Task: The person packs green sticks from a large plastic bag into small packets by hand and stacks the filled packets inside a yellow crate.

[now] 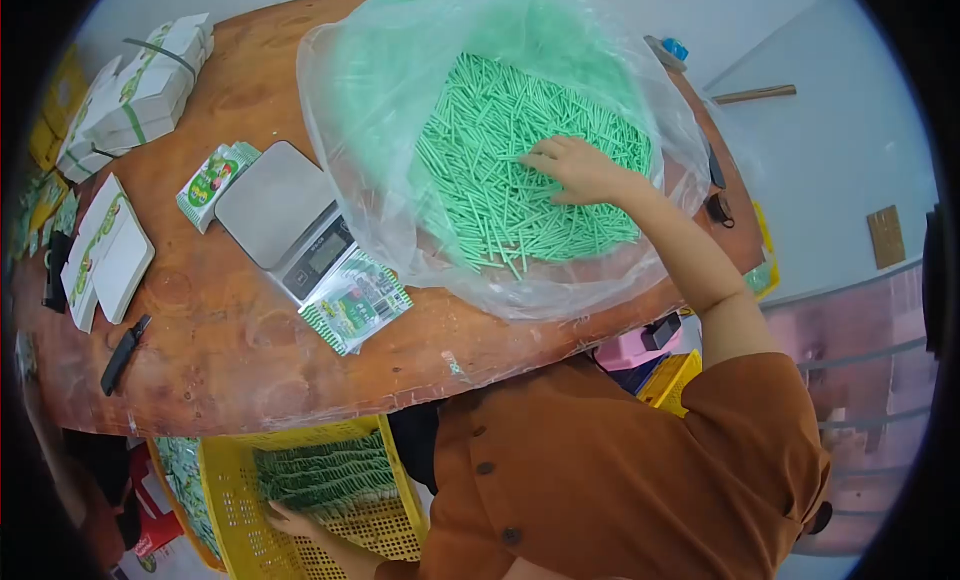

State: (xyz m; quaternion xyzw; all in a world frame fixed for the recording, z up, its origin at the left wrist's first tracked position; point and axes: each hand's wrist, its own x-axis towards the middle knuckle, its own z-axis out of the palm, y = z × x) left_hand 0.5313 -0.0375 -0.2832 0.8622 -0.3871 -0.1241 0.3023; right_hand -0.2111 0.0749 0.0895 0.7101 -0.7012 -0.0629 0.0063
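My right hand rests on a heap of thin light-green sticks in a large clear plastic bag. Its thumb and fingers are apart, and no stick shows clearly in its grasp. Down at the lower left, my left hand reaches inside a yellow perforated basket, close to its side wall. The fingers there look stretched out and hold nothing visible. Rows of green-and-white packets line the basket beyond that hand.
On the wooden table stands a digital scale, with printed packets against it. More packets, flattened cartons, strapped carton bundles and a black cutter lie to the left. A pink device sits below the table edge.
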